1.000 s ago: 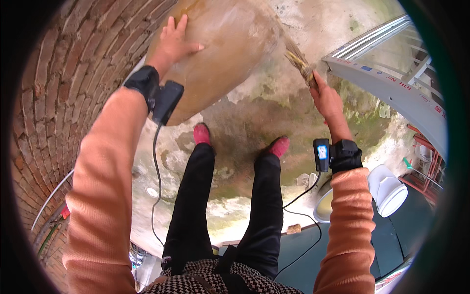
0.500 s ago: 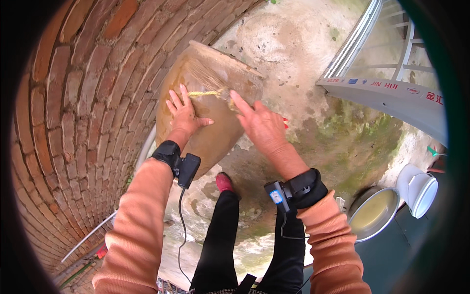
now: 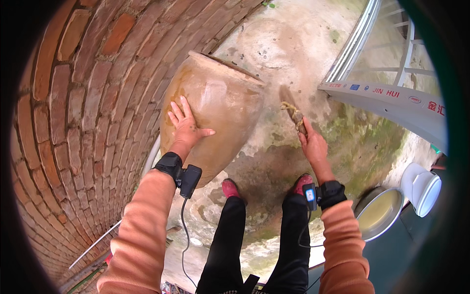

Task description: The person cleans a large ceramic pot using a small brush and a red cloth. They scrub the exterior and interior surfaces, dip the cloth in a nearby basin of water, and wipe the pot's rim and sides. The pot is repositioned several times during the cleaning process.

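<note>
The left hand lies open, fingers spread and palm down, against the near side of the large brown jar, which sits left of centre in the frame; the spread probably serves to steady that smooth, rounded flank. The jar appears to lie on its side, its rim at the upper end and its narrower part toward the feet, which would leave the long wall of it facing up within reach. Right of centre, the right hand is closed around the handle of a straw brush, its blurred tip pointing up the frame and apart from the jar, so the grip seems meant to leave the bristle end free. As for the surroundings, the brick wall fills the left of the frame and crowds the jar's far flank; whether they touch cannot be told. A black cable hangs below the left wrist. Two red shoes stand near the jar's lower end, on stained floor. At upper right a pale metal frame narrows the space; below it sit a metal basin of yellowish liquid and a white bucket.
</note>
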A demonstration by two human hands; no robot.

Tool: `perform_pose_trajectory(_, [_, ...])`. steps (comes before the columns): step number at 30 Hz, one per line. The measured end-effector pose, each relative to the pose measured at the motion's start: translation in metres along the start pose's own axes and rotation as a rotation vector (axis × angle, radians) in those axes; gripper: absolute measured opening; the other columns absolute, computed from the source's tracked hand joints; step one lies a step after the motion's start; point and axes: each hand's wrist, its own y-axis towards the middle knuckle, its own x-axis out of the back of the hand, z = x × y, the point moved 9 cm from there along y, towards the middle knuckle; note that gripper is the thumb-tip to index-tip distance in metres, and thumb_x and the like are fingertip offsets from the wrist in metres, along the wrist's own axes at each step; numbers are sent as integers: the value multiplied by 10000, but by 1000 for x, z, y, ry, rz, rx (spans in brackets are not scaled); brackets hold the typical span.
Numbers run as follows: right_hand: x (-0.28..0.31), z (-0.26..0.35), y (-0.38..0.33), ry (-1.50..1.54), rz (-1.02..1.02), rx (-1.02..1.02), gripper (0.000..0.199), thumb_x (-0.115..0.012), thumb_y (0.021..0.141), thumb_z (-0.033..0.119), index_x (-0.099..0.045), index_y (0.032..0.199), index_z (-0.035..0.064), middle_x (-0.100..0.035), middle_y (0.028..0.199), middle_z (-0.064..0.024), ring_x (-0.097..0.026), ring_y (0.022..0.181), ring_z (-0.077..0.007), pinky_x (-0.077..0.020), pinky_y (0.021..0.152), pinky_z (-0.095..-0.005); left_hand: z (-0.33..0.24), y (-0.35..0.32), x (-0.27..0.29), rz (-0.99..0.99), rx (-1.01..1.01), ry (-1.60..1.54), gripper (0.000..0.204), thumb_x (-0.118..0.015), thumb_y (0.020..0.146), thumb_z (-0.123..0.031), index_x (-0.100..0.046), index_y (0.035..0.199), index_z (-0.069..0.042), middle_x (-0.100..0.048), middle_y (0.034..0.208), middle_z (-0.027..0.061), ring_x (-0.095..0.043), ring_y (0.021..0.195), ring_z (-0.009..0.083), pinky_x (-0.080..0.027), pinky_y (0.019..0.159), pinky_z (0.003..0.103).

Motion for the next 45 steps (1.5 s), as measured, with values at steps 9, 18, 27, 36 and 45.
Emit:
perform_pose_trajectory(9, [-1,132,-68,285,-70,361,602,-568,846,274,-309,1390,259,-531,773,-108,-573,602,-314,-472,518,-435,-6,-6,1,-3,10,1,1393,-884,485,-262,152,1415,-256,190,1474,158,96,1355,415,-215,976,675])
perform_pose_trajectory(18, [-67,49,-48,120,11,180,630,-557,846,280,-263,1404,278,-569,845,-135,-595,665,-343,-487,580,-467,-10,-11,0,7,45,14,1362,-873,508,-253,140,1419,-249,178,1478,151,81,1359,407,-241,963,682])
perform_pose_trajectory(27, [-59,17,-43,786,10,-49,576,-558,833,301,-356,1366,221,-624,767,-178,-601,745,-359,-479,654,-451,-11,-13,-4,-17,46,52,1365,-877,502,-261,133,1421,-247,172,1480,149,75,1363,398,-248,962,678])
perform_pose_trajectory(36, [-42,13,-17,628,10,-130,571,-614,808,248,-409,1339,210,-633,804,-168,-617,696,-281,-475,642,-370,-13,-17,-3,6,63,8,1349,-872,511,-276,120,1425,-261,188,1479,131,82,1364,390,-234,965,683])
perform_pose_trajectory(45, [100,221,31,393,-193,517,539,-627,819,197,-431,1320,231,-639,979,-162,-636,801,-292,-503,703,-375,-18,-21,1,75,113,25,1338,-869,508,-298,97,1431,-235,184,1475,145,64,1358,414,-267,945,691])
